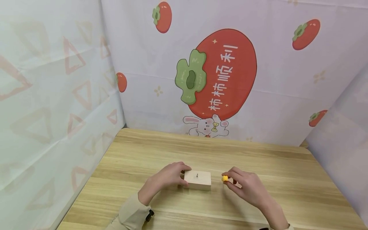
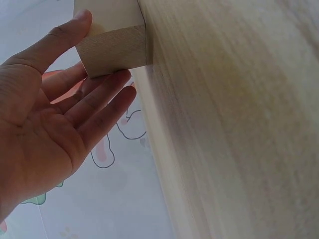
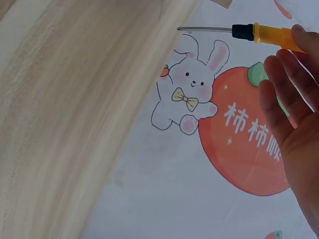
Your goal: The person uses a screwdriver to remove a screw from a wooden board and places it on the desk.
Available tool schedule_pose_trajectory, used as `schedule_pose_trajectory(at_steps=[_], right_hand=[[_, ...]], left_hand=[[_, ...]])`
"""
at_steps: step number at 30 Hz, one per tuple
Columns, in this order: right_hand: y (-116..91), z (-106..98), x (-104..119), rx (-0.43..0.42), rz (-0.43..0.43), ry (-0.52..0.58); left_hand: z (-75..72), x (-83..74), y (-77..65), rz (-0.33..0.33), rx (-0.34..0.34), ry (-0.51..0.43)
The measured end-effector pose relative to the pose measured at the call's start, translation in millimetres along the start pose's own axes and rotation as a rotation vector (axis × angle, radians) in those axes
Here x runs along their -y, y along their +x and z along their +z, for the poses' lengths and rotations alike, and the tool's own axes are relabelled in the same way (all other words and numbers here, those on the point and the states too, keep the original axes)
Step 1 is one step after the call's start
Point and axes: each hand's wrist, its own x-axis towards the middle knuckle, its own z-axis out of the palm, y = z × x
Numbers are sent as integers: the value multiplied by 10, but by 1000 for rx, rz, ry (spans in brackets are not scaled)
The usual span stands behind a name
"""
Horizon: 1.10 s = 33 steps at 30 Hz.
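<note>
I see bare wood in the block — matt, with slightly rough end grain. The screwdriver shows me a smooth plastic handle and a shiny metal shaft. The tabletop looks like smooth wood; the backdrop — creased, matt — resembles cloth, as does the sleeve.

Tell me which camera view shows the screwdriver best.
The right wrist view: it shows the screwdriver side-on, with its metal shaft, black collar and yellow handle, the right hand holding the handle. The head view shows it small, mainly the handle's yellow end. The left wrist view does not show it.
</note>
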Motion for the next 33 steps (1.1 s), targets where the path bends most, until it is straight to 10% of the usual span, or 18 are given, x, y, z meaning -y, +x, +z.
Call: schedule_pose_trajectory(at_steps=[18, 33], right_hand=[[492, 27, 262, -240, 3, 186], [698, 231, 284, -256, 33, 158]], left_hand=[[14, 20, 8, -4, -3, -11], [-9, 9, 15, 27, -14, 5]])
